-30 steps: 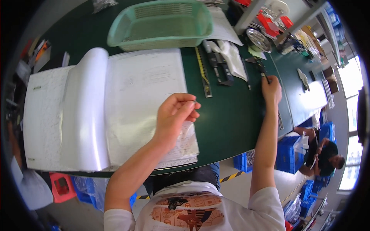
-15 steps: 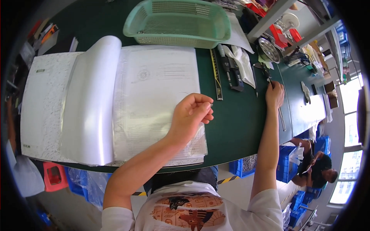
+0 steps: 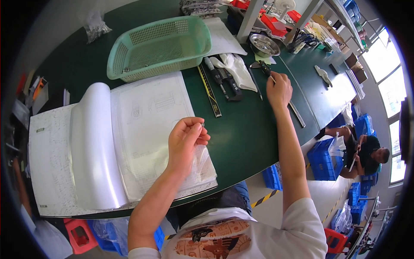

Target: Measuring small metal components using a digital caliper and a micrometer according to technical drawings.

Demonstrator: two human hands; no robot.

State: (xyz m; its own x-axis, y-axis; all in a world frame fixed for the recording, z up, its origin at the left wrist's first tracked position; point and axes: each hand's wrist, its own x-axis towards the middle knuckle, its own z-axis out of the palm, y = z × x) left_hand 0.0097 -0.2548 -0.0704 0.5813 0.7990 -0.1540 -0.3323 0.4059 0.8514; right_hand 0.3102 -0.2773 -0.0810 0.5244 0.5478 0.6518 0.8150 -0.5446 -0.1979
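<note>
My left hand hovers over the right page of a big open binder of drawings, fingers pinched on a tiny dark metal part. A clear plastic bag lies crumpled under that hand on the page. My right hand is stretched out to the right on the green table, closed on a thin pen-like tool next to a long steel ruler.
A green plastic basket stands behind the binder. A yellow-black ruler, a caliper, white gloves and a steel bowl lie between. Another person sits low at the right among blue crates.
My left hand has lifted slightly and now pinches the small part at its fingertips. My right hand has stayed at the thin tool. The view shifted down and left.
</note>
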